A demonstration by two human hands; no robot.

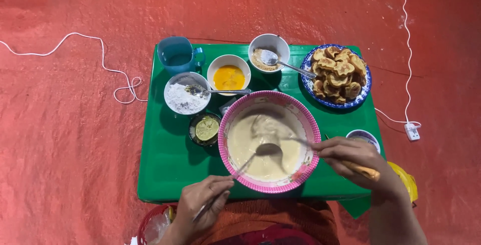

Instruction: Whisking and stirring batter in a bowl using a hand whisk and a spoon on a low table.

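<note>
— So, what is the left hand (203,202) doing?

— It is pinching the handle of a metal spoon (250,159), fingers clenched around the thin stem; the spoon's bowl is sitting in the pale batter (260,144) inside the pink-rimmed bowl (295,109).

— And the right hand (353,159)?

— It is resting against that bowl's right rim, fingers curled around a second utensil with a yellowish handle (363,171), whose thin stem is reaching into the batter. What its tip looks like, I cannot tell.

— Where is the bowl sitting?

— On a green tray-like table (165,165), at the near middle, just in front of the person's lap.

— What is lying around it?

— Just beside it on the left, a small dark dish with a lime half (206,128). Behind that, a bowl of white flour (184,97) with a spoon in it, a white bowl of beaten egg (229,77), a blue jug (175,54) and a bowl of brown crumbs (265,57) with its own spoon. At the far right, a blue patterned plate of fried golden pieces (338,74) — and a small cup (363,137) near the right wrist. A white cable (100,49) is trailing over the red floor.
</note>
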